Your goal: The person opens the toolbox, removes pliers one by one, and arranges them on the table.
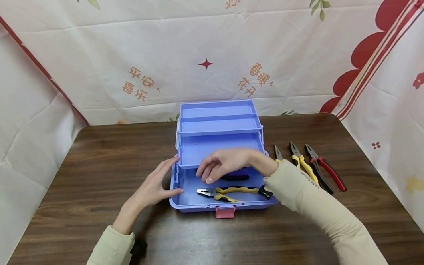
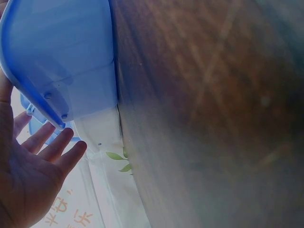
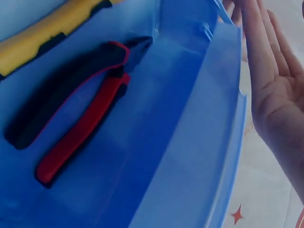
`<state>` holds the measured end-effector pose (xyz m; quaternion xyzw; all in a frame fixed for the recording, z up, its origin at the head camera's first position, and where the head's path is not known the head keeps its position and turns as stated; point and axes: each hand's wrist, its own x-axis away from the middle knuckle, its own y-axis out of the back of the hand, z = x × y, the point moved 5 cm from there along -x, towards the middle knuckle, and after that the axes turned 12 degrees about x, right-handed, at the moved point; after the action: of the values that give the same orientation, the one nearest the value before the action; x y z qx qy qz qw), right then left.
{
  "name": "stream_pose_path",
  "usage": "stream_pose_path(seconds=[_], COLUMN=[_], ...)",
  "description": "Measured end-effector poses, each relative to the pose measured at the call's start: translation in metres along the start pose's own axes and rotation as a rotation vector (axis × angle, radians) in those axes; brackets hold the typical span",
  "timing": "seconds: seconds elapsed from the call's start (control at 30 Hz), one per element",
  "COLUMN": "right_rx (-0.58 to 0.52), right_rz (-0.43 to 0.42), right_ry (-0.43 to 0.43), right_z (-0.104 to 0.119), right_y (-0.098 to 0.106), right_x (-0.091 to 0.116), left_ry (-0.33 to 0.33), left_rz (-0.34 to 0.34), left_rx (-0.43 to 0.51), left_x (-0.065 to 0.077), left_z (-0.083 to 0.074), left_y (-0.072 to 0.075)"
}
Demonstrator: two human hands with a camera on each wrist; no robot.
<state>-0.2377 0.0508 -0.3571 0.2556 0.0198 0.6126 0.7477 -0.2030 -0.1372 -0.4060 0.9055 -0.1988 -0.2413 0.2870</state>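
Note:
A blue toolbox stands open on the table, its stepped trays raised at the back. My left hand is at its left side, fingers spread, with the thumb over the front left rim. Over the lower compartment hovers my right hand, holding nothing, its fingers loosely bent. Beneath it lie yellow-and-black combination pliers. Red-and-black diagonal cutters lie beside them on the box floor in the right wrist view; in the head view my right hand and the tray hide most of them.
Right of the toolbox, on the wooden table, lie long-nose pliers, yellow-and-black pliers and red-and-black pliers. A pink latch hangs at the box front. A printed white cloth stands behind the table.

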Motion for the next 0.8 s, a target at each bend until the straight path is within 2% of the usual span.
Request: stream_pose_path(seconds=[0.17,0.4,0.57,0.8], right_rx=[0.064,0.183,0.241,0.348], right_rz=[0.119,0.203,0.202,0.152], right_ry=[-0.011,-0.143,-0.205,-0.274], right_z=[-0.003,-0.022,-0.032,-0.039], right_y=[-0.014,-0.028,-0.028,-0.025], right_x=[-0.006,-0.011,-0.011,-0.01], left_ry=[-0.003,0.022,0.03,0.04], left_rz=[0.005,0.022,0.022,0.027], left_rx=[0.002,0.007,0.003,-0.003], left_x=[0.0,0.0,0.0,0.0], left_z=[0.0,0.001,0.001,0.002], left_y=[0.0,-0.001,0.0,0.0])
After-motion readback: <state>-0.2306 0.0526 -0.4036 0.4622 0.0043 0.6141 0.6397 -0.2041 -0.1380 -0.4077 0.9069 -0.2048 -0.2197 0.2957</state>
